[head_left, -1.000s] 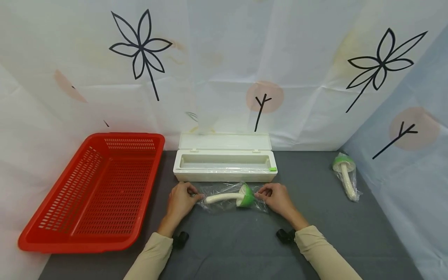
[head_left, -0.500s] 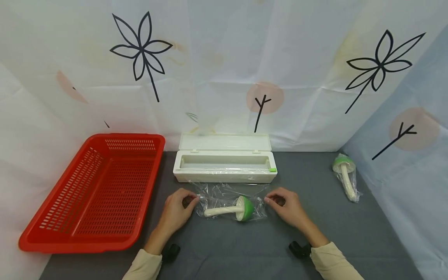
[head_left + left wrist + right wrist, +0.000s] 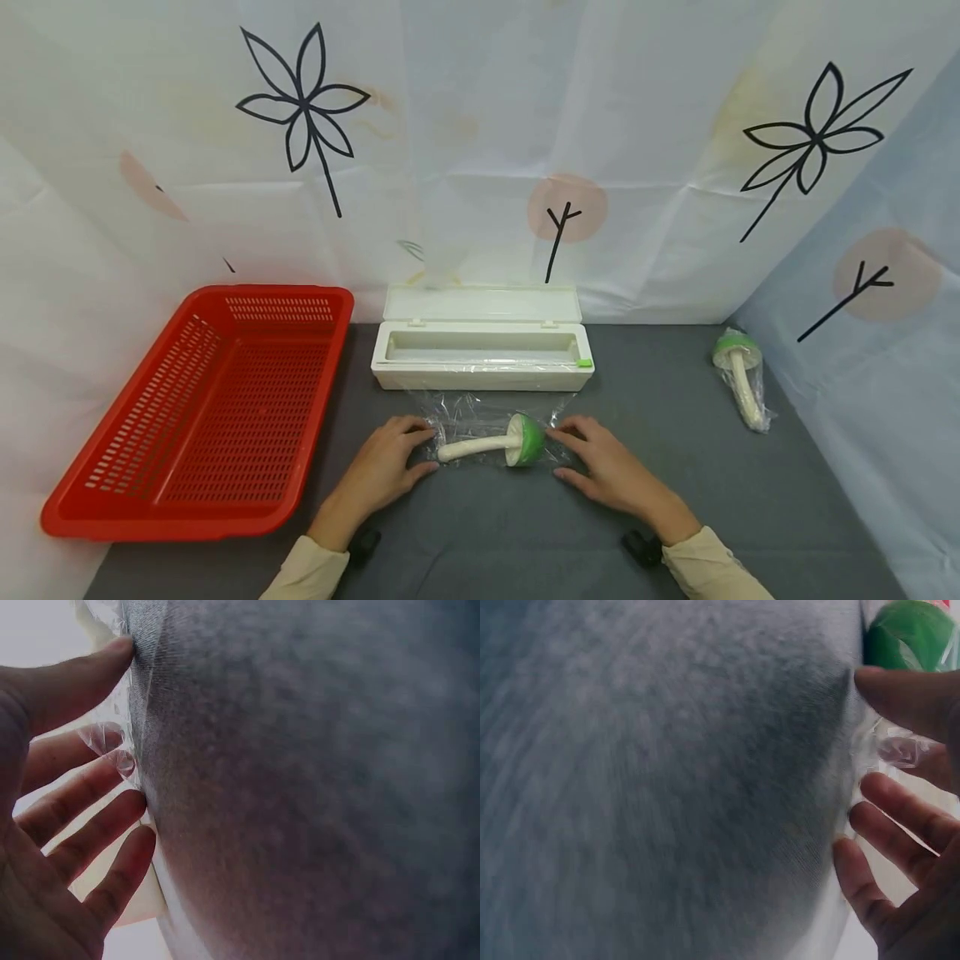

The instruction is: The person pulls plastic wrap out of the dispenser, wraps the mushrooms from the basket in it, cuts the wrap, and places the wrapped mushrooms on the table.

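Note:
A toy mushroom with a green cap (image 3: 532, 439) and a long white stem (image 3: 472, 450) lies sideways on a sheet of clear cling film (image 3: 480, 407). At the stem end, my left hand (image 3: 381, 468) has its thumb and fingers spread apart, fingertips at the film's edge. My right hand (image 3: 609, 468) mirrors it at the cap end, index finger close beside the cap. Loose film (image 3: 112, 746) bunches against the left fingers in the left wrist view. Crumpled film (image 3: 901, 750) likewise meets the right index finger in the right wrist view.
Behind the mushroom stands a white cling film dispenser (image 3: 480, 380), lid raised. A red plastic basket (image 3: 225, 528) takes up the left side. Far right, near the side curtain, lies another green-capped mushroom (image 3: 742, 379) wrapped in film. A patterned curtain (image 3: 480, 167) borders the table's back.
The mushroom and film came toward me, then the mushroom shifted slightly back. Both hands let go of the film ends; thumbs and fingers, earlier pinched together, are now spread.

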The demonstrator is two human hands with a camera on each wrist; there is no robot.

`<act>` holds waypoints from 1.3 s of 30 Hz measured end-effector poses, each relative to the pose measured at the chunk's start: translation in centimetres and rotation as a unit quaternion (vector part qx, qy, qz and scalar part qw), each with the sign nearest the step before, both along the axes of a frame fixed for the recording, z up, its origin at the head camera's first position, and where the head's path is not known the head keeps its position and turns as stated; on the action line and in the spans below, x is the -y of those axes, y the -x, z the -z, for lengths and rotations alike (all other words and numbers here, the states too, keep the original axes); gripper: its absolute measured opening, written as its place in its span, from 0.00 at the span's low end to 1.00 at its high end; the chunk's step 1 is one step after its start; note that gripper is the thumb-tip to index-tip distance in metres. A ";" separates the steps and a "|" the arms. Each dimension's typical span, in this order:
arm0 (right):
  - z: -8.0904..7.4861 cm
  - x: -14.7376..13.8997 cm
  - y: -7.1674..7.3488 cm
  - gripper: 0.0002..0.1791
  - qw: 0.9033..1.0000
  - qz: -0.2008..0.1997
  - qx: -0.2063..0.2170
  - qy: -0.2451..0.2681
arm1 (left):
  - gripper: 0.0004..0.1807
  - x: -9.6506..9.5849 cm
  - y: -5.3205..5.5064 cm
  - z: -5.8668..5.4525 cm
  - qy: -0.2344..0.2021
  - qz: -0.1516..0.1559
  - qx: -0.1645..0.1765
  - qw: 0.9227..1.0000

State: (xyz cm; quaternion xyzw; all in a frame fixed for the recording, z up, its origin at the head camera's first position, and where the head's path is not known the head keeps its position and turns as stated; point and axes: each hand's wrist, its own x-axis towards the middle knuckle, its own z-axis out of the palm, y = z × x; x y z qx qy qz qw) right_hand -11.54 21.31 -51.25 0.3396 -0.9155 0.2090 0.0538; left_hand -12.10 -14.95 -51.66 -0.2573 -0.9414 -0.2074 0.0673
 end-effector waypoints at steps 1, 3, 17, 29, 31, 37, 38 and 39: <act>0.1 0.1 0.1 0.29 1.000 -0.003 -0.001 -0.002 | 0.23 -0.1 0.1 0.1 0.002 -0.003 -0.002 1.000; 0.4 0.3 0.3 0.23 1.000 -0.004 -0.005 0.004 | 0.17 -0.2 0.3 0.3 -0.008 -0.006 -0.007 1.000; 0.3 0.0 0.4 0.06 0.944 0.017 0.182 0.275 | 0.05 0.2 -0.4 -0.6 -0.227 -0.111 0.122 0.960; -0.9 2.5 3.2 0.20 0.852 0.231 0.371 0.287 | 0.15 -1.8 1.8 -0.7 -0.220 -0.290 0.158 0.918; -1.0 2.9 3.4 0.20 0.850 0.248 0.365 0.287 | 0.16 -2.1 2.1 -0.5 -0.216 -0.305 0.141 0.917; -0.9 3.2 2.9 0.17 0.824 0.253 0.349 0.369 | 0.15 -2.1 1.8 -0.1 -0.267 -0.274 0.076 0.921; -0.8 3.1 2.7 0.18 0.818 0.237 0.347 0.394 | 0.12 -2.0 1.6 0.0 -0.278 -0.255 0.072 0.923; -0.9 2.9 2.5 0.20 0.816 0.213 0.341 0.414 | 0.10 -1.9 1.4 0.0 -0.286 -0.232 0.070 0.927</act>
